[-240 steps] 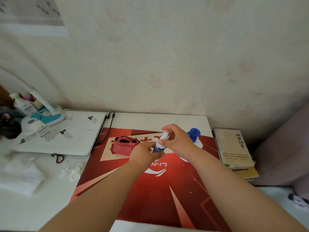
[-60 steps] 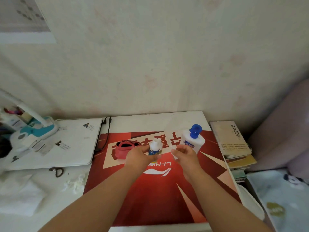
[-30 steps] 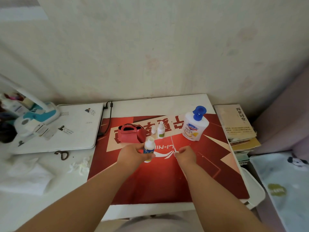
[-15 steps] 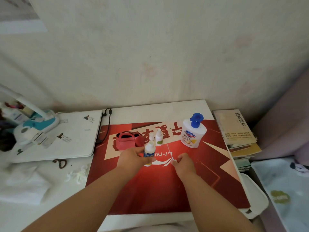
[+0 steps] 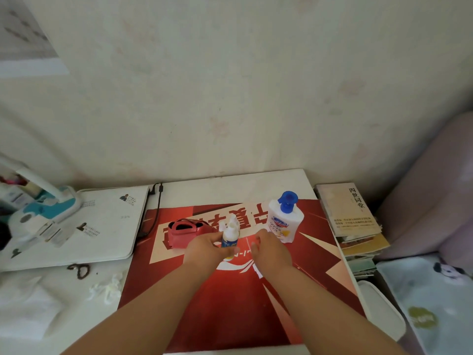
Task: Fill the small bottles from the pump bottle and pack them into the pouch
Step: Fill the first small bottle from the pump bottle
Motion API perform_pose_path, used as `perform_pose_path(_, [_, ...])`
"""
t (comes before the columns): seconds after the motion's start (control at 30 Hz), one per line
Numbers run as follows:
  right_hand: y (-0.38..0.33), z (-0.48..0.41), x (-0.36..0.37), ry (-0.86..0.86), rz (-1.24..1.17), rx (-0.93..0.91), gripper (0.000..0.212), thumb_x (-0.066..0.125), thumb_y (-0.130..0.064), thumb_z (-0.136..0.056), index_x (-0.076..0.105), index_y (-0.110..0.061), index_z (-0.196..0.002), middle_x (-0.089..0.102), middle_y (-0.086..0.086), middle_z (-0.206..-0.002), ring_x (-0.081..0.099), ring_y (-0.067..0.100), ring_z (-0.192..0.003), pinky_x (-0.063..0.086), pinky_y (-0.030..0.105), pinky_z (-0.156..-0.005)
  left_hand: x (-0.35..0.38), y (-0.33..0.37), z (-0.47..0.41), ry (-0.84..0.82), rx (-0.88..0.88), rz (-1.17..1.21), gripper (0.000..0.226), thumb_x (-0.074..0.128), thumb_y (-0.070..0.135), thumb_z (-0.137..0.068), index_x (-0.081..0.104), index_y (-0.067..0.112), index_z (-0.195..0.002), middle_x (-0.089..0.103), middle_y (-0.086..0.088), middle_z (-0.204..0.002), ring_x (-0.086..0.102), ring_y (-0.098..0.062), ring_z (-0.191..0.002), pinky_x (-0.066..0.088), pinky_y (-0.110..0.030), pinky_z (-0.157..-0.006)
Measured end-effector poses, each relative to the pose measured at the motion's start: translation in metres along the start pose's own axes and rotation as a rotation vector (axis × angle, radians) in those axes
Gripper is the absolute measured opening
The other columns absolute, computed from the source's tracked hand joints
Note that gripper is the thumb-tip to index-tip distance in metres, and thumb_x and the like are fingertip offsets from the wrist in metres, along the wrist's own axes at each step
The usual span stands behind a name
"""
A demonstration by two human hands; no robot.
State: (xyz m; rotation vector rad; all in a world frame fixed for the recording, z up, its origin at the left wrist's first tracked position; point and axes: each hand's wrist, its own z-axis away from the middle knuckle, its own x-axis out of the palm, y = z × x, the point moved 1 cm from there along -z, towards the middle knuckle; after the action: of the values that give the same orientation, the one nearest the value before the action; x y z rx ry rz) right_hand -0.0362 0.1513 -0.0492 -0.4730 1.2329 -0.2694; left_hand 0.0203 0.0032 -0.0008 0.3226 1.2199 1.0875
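Left hand (image 5: 204, 249) grips small bottle (image 5: 229, 239), frame centre. Right hand (image 5: 271, 250) beside it, fingers curled; hold unclear. Pump bottle (image 5: 284, 221) upright, just upper right.

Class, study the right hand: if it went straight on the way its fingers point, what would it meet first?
Probably the small bottle that the left hand holds, just ahead-left of the right hand; depth is unclear, so it might pass toward the standing bottles instead.
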Motion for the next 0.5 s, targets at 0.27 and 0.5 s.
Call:
perform_pose_path(0.27, [-0.001,0.011,-0.028,0.051,-0.077,-0.115,0.016,0.046,-0.024,-0.098,0.052,-0.019,-0.112,0.061,-0.001,-0.105,0.061,0.014,-0.099,0.051,0.021,-0.083,0.014,0.015,-0.011,-0.001,-0.020,-0.014,0.053,0.074,0.034,-0.076,0.058,0.026,-0.125,0.064,0.003,-0.120,0.059,-0.012,-0.090,0.046,-0.023,-0.074])
perform_pose_path(0.5, [-0.014,0.009,-0.062,0.074,-0.149,-0.172,0.020,0.047,-0.020,-0.098,0.051,-0.019,-0.117,0.062,0.000,-0.109,0.062,0.013,-0.093,0.049,0.019,-0.079,0.027,0.033,-0.015,0.014,0.001,0.008,0.048,0.071,0.032,-0.079,0.058,0.029,-0.125,0.066,0.001,-0.116,0.056,-0.006,-0.072,0.037,-0.012,-0.054])
